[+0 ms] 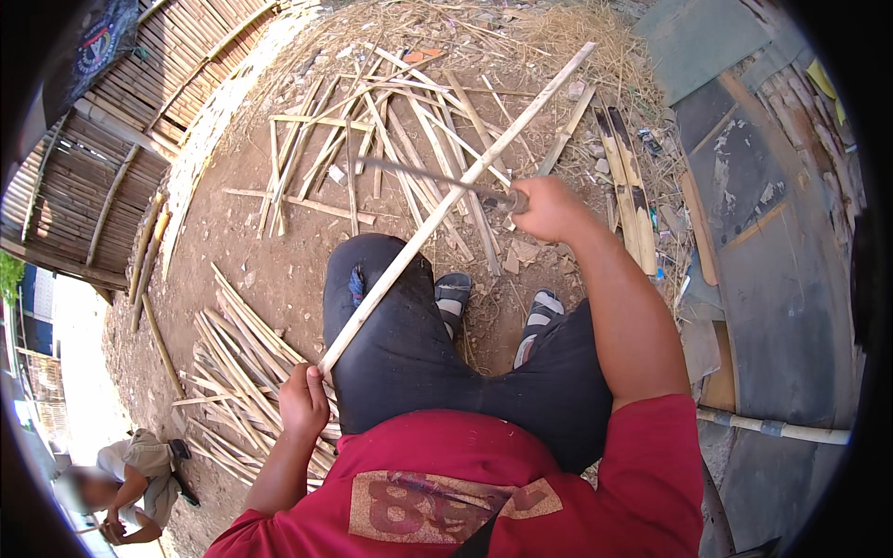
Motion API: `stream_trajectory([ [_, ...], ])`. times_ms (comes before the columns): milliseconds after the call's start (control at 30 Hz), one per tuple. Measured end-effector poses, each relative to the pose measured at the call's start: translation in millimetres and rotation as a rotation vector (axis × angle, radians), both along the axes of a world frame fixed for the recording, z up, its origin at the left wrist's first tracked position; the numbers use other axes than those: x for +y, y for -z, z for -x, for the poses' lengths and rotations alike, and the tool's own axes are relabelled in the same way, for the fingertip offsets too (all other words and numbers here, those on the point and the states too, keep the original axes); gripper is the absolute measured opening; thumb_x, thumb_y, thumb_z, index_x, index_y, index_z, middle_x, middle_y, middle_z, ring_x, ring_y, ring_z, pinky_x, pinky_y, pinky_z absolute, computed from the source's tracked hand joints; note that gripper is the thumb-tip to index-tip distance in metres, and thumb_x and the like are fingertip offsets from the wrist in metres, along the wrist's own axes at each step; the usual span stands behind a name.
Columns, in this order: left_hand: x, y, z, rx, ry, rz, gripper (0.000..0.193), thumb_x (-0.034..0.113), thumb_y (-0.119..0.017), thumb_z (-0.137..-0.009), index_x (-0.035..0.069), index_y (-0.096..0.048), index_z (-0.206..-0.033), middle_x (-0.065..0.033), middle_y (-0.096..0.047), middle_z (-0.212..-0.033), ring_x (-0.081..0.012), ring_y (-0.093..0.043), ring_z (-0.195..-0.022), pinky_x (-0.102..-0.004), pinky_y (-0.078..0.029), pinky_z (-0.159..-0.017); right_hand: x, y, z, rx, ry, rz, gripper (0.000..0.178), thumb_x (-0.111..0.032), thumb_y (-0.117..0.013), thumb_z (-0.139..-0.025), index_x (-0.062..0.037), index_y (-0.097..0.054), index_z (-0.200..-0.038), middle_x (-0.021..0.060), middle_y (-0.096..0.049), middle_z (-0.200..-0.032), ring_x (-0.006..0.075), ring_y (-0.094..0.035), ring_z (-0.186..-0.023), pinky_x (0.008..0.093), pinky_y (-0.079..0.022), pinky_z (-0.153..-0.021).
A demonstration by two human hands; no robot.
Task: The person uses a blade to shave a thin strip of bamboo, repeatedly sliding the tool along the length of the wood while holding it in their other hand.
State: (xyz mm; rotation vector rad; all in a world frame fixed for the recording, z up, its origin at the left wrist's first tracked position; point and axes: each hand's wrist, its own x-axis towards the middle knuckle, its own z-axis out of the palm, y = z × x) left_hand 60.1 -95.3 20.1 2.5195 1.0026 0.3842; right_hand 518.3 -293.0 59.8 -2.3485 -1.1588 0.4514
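A long pale bamboo strip [395, 272] slants up and away from me across my right-of-left thigh area, resting over the dark trousers at my left knee. My left hand [305, 400] is closed around its near end. My right hand [551, 209] grips the handle of a long thin-bladed knife [409, 171]. The blade points left and crosses the strip at about its middle; whether it touches the strip I cannot tell.
Split bamboo strips [307, 153] lie scattered on the dirt ahead. A pile of strips [246, 372] sits at my left. Dark boards [781, 307] line the right side, a bamboo-slat wall [84, 177] the far left. Another person [144, 474] crouches at lower left.
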Motion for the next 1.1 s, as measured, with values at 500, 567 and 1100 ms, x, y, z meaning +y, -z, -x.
stream_trajectory([
  [500,1,-5,-5,0.027,0.007,-0.052,0.040,0.035,-0.064,-0.099,0.002,-0.059,-0.079,-0.0205,-0.057,-0.063,-0.0427,-0.058,-0.058,-0.0487,-0.045,-0.056,-29,11,-40,0.140,0.219,-0.056,0.046,-0.020,-0.073,-0.076,-0.0041,-0.070,-0.118,0.0220,-0.073,-0.094,0.0317,-0.072,-0.086,0.0430,-0.055,-0.080],
  [567,4,-10,-4,0.053,0.018,-0.111,0.042,0.035,-0.065,-0.099,0.002,-0.054,-0.075,-0.0205,-0.055,-0.062,-0.0424,-0.056,-0.057,-0.0487,-0.043,-0.055,-35,11,-48,0.138,0.373,-0.104,0.047,-0.021,-0.073,-0.075,-0.0041,-0.070,-0.119,0.0223,-0.074,-0.096,0.0323,-0.073,-0.090,0.0430,-0.056,-0.083],
  [1100,-7,-2,1,0.014,-0.041,-0.101,0.040,0.033,-0.068,-0.097,0.003,-0.054,-0.073,-0.0174,-0.054,-0.059,-0.0405,-0.056,-0.053,-0.0481,-0.042,-0.052,-16,2,-20,0.017,0.163,-0.097,0.039,-0.017,-0.071,-0.076,-0.0064,-0.072,-0.114,0.0159,-0.073,-0.089,0.0305,-0.071,-0.085,0.0434,-0.055,-0.077],
])
